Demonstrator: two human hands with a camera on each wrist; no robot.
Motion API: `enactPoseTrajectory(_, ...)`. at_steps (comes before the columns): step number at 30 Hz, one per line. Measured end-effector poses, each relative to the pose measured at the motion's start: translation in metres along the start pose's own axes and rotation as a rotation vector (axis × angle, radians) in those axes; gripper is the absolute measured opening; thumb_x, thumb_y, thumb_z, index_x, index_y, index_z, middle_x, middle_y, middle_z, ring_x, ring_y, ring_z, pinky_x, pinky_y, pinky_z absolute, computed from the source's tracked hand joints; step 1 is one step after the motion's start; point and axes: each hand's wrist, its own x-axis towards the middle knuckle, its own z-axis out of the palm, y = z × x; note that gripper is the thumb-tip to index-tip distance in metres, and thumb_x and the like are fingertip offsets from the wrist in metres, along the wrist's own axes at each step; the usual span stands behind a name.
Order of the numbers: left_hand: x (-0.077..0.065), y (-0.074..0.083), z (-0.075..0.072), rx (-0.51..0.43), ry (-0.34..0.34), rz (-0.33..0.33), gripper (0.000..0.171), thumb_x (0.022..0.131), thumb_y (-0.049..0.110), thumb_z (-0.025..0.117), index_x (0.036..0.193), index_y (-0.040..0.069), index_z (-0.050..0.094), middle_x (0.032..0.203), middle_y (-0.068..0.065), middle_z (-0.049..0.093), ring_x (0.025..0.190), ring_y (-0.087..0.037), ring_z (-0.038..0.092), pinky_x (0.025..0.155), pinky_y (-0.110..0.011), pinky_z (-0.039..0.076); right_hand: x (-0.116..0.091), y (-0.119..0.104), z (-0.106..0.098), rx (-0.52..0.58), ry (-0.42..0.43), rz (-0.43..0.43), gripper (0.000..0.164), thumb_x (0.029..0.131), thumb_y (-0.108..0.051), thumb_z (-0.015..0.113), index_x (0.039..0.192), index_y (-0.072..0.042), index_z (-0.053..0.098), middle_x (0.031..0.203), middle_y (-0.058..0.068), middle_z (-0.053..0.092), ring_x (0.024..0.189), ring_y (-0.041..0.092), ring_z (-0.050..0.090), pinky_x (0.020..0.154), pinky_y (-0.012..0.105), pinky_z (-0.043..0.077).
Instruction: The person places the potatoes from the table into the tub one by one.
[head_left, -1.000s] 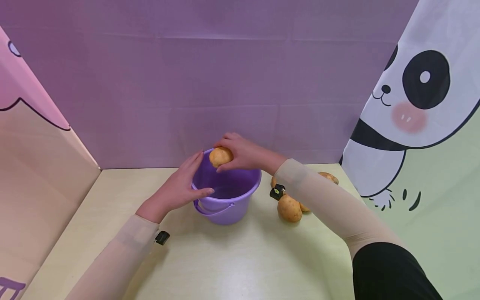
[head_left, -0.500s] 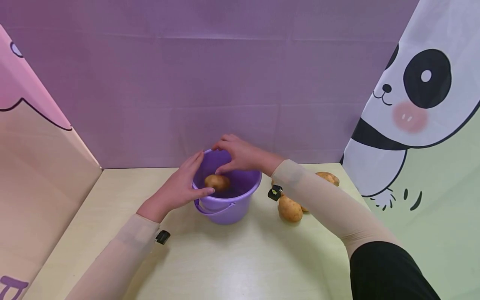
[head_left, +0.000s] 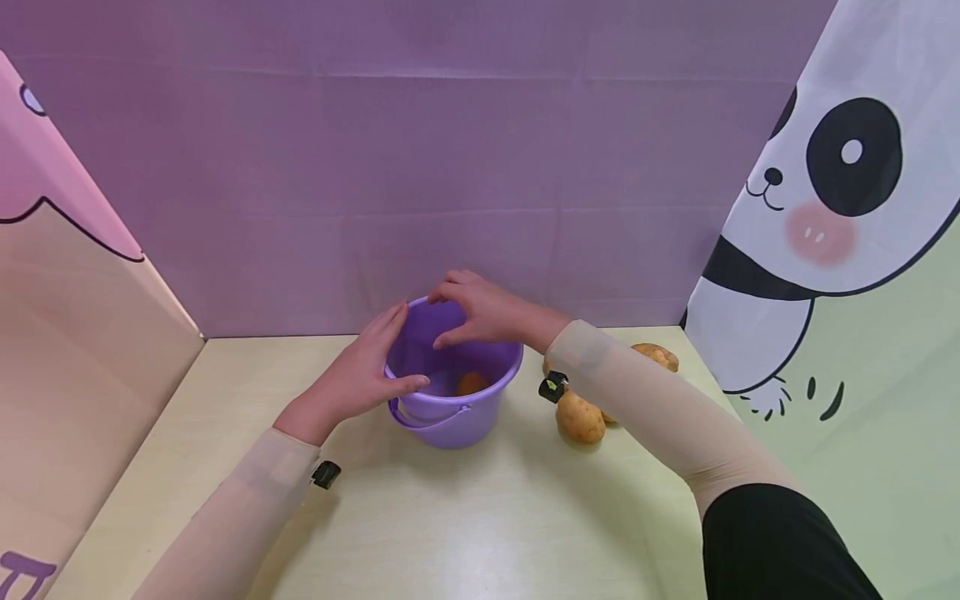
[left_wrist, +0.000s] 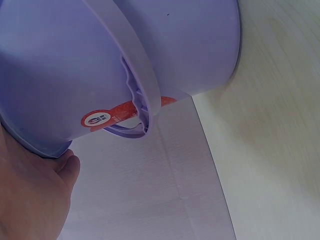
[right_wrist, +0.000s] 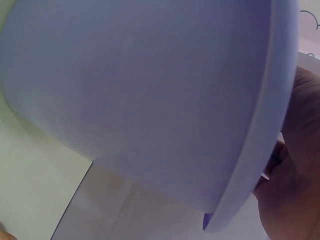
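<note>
A purple bucket (head_left: pixel 457 425) stands upright on the table, its handle hanging down at the front. My left hand (head_left: pixel 360 379) holds the rim on the left, thumb across the front edge and fingers along the side; in the left wrist view part of this hand (left_wrist: pixel 32 195) shows at the rim beside the handle (left_wrist: pixel 142 75). Inside the bucket lies a potato (head_left: pixel 472 383), partly hidden by the front wall. My right hand (head_left: pixel 487 310) hovers over the far right of the opening with thumb and fingers apart, holding nothing. The right wrist view mostly shows the bucket's outer wall (right_wrist: pixel 140 100).
Several potatoes (head_left: pixel 581 418) lie on the table right of the bucket, some hidden behind my right forearm. A purple backdrop (head_left: pixel 450 167) rises behind the table (head_left: pixel 465 525), with printed panels at left and right.
My right hand has let go of the potato, which dropped into the bucket and then rolled to the right inside. Both hands have stayed nearly in place.
</note>
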Motion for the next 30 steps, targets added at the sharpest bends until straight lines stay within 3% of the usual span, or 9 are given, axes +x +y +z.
enactPoseTrajectory(6,-0.001,0.000,0.000,-0.004,0.000,-0.009,0.119,0.096,0.054,0.082,0.175,-0.002,0.013,0.184,-0.019,0.012,0.169,-0.040,0.012,0.133,-0.064,0.021,-0.012,0.005,-0.004,0.014,0.058,-0.029,0.060,0.096,-0.036,0.089,0.141,-0.001,0.071,0.132,0.015,0.065,0.125,0.029,0.057,0.112,0.040,0.049)
enactPoseTrajectory(15,0.000,-0.001,0.001,-0.010,0.015,-0.006,0.119,0.095,0.054,0.082,0.176,-0.001,0.014,0.184,-0.020,0.013,0.169,-0.040,0.013,0.133,-0.064,0.022,-0.053,0.017,-0.015,0.168,0.198,-0.068,0.048,0.096,-0.022,0.089,0.132,0.004,0.072,0.126,0.020,0.067,0.124,0.036,0.060,0.109,0.047,0.049)
enactPoseTrajectory(23,-0.001,-0.004,0.001,-0.010,0.023,0.000,0.118,0.095,0.052,0.082,0.175,-0.002,0.014,0.184,-0.018,0.013,0.170,-0.039,0.013,0.134,-0.062,0.021,-0.096,0.034,-0.016,0.249,0.320,-0.008,0.041,0.097,-0.016,0.087,0.132,-0.003,0.072,0.128,0.010,0.066,0.122,0.030,0.059,0.101,0.049,0.052)
enactPoseTrajectory(30,-0.002,-0.004,0.001,-0.008,0.029,-0.002,0.119,0.095,0.053,0.083,0.175,-0.002,0.015,0.184,-0.019,0.014,0.169,-0.040,0.013,0.133,-0.064,0.021,-0.131,0.045,-0.011,0.258,0.327,0.089,0.039,0.099,-0.016,0.085,0.133,-0.005,0.071,0.132,0.010,0.065,0.122,0.027,0.058,0.103,0.050,0.053)
